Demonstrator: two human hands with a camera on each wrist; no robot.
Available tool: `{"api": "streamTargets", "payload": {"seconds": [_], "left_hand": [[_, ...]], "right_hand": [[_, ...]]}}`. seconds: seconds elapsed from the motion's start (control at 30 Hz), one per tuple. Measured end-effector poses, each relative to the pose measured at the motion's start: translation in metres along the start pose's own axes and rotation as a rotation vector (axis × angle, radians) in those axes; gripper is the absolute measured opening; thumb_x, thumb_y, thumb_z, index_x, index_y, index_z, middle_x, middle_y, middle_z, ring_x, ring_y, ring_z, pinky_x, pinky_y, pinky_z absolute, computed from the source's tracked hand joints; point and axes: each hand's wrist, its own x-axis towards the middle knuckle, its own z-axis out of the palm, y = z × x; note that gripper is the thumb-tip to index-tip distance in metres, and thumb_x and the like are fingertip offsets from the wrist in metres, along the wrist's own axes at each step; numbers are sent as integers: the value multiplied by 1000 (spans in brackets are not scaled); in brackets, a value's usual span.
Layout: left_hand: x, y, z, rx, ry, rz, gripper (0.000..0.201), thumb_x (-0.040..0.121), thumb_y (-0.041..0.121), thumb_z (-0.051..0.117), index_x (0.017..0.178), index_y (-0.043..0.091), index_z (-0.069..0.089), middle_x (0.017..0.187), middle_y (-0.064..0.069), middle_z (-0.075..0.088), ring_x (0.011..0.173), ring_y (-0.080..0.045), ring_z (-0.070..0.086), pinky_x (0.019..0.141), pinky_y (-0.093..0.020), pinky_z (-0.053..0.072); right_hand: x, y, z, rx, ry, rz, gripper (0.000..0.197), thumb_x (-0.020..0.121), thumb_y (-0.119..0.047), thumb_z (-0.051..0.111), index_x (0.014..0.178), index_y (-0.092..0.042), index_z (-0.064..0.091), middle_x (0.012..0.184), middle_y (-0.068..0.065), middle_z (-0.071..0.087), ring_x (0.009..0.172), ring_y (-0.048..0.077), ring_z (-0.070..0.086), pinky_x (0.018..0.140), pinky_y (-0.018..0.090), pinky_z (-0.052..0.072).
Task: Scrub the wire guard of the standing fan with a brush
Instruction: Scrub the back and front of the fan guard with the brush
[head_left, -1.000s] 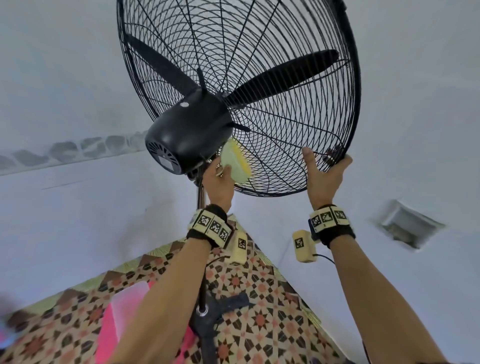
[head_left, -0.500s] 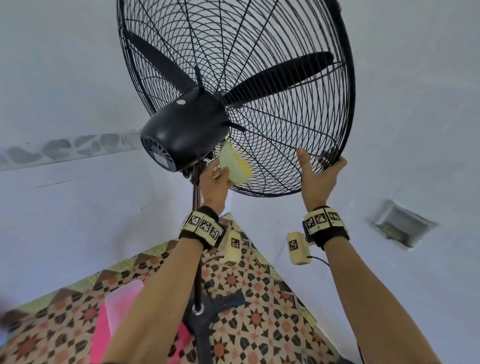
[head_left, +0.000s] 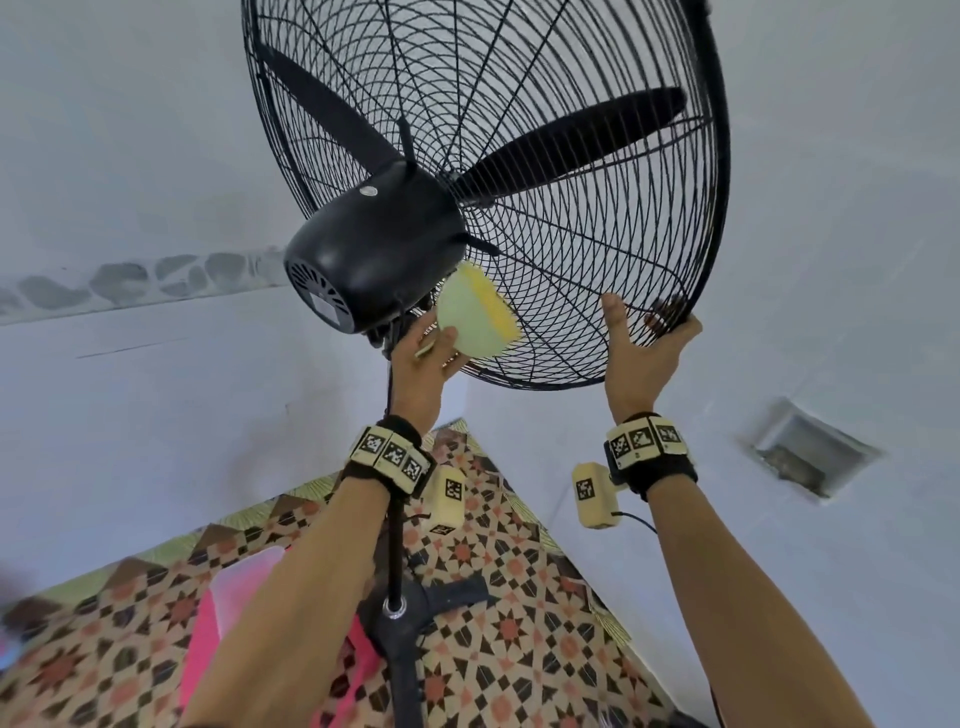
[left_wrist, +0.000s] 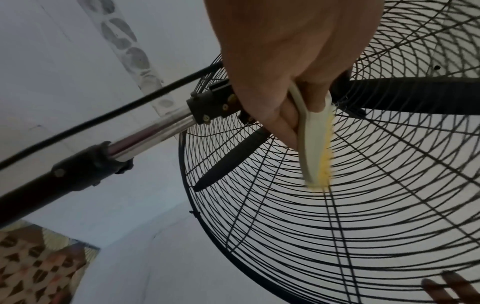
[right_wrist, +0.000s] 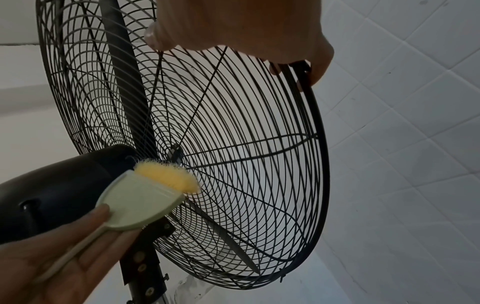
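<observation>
- The black round wire guard (head_left: 561, 197) of the standing fan fills the upper centre of the head view, tilted so that its rear face looks down toward the camera.
- The black domed plastic motor housing (head_left: 374, 249) sits at the guard's hub, left of centre in the frame; three black blades (head_left: 571, 145) show through the wires.
- The left hand (head_left: 421, 358) grasps the thin handle of a pale green plastic brush with yellow bristles (head_left: 475, 319); fingers and thumb are curled round the handle.
- In the left wrist view the brush (left_wrist: 315, 144) lies with its bristles against the rear wires, just below the hub.
- In the right wrist view the bristles (right_wrist: 166, 176) touch the wires just beside the motor housing, at the lower left of the frame.
- The right hand (head_left: 641, 358) grasps the lower rim of the guard at centre right of the head view; the fingers hook over the rim and into the wires, and the thumb stands up against the rear face.
- The chrome and black metal pole (left_wrist: 145, 133) runs from the lower left of the left wrist view up to the fan neck.
- A black cross-shaped base (head_left: 410, 618) stands on a floor of patterned brown, orange and cream tiles (head_left: 519, 649) at the bottom of the head view.
- A pink object (head_left: 223, 623) lies on the tiles at lower left; its kind cannot be told.
</observation>
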Motion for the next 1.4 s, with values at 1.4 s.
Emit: {"api": "streamTargets", "payload": {"seconds": [1.4], "left_hand": [[17, -29, -6, 155, 53, -91, 28, 101, 2, 62, 128, 7, 67, 121, -13, 72, 116, -31, 70, 80, -26, 61]], "right_hand": [[-3, 2, -9, 0, -57, -15, 88, 73, -67, 82, 132, -17, 40, 126, 0, 58, 117, 16, 58, 104, 31, 48]]}}
